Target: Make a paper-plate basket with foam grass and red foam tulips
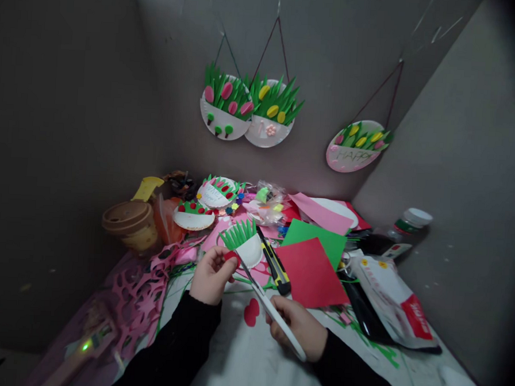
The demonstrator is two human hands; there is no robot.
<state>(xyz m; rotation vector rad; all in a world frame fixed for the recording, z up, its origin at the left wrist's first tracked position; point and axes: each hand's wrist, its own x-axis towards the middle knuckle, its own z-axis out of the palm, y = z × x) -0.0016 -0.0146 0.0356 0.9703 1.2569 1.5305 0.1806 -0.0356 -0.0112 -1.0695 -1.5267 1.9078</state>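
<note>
My left hand [212,275] pinches a small piece of red paper [232,257] between thumb and fingers. My right hand [297,327] is wrapped round the white handle of a pair of scissors [257,291], whose blades reach up to the red piece. On the table just below the blades lies a cut red paper shape [252,312]. Beyond my hands rests a half-covered paper plate [250,250] with green paper grass along its top. A yellow and black utility knife [274,263] lies beside it, next to a red paper sheet [314,272].
A green sheet [311,236] lies partly under the red one. Pink cut-out scraps [142,293] and a lidded cup [130,226] are at left. A white and red packet [392,298] and a bottle [411,221] stand at right. Decorated plates [269,130] hang on the wall.
</note>
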